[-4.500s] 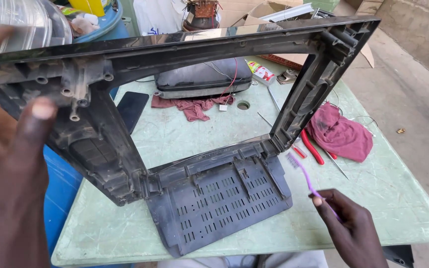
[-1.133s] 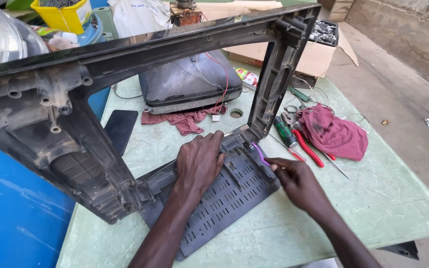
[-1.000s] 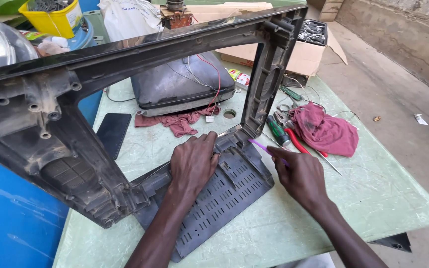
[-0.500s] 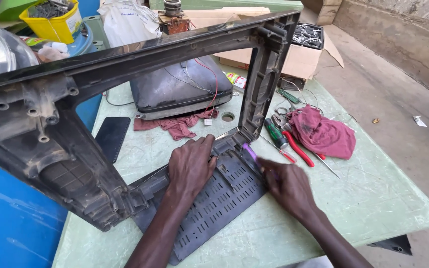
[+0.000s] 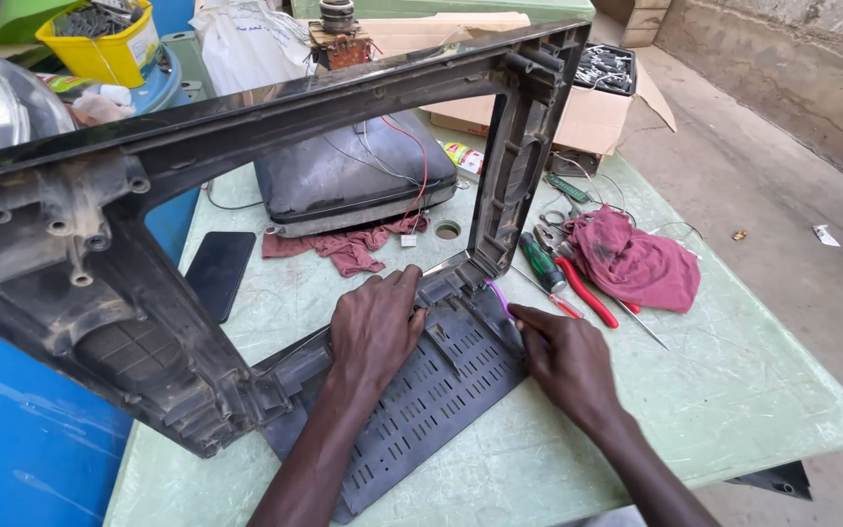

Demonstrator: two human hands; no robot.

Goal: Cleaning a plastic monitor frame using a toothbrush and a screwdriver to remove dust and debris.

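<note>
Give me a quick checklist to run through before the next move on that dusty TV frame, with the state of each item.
1. Left hand bracing the frame: ok, it lies flat on the vented base plate.
2. Right hand on its tool: ok, it grips a purple-handled tool at the frame's lower right corner.
3. Tool tip seated: cannot tell, the tip is hidden behind the frame.
4. Frame resting on the table: ok, the base plate lies on it with the frame upright.
5. Spare tools at hand: ok, red-handled pliers and a green screwdriver lie beside the red cloth.
6. Phone out of the way: ok, it lies apart, left of the frame's opening.
</note>
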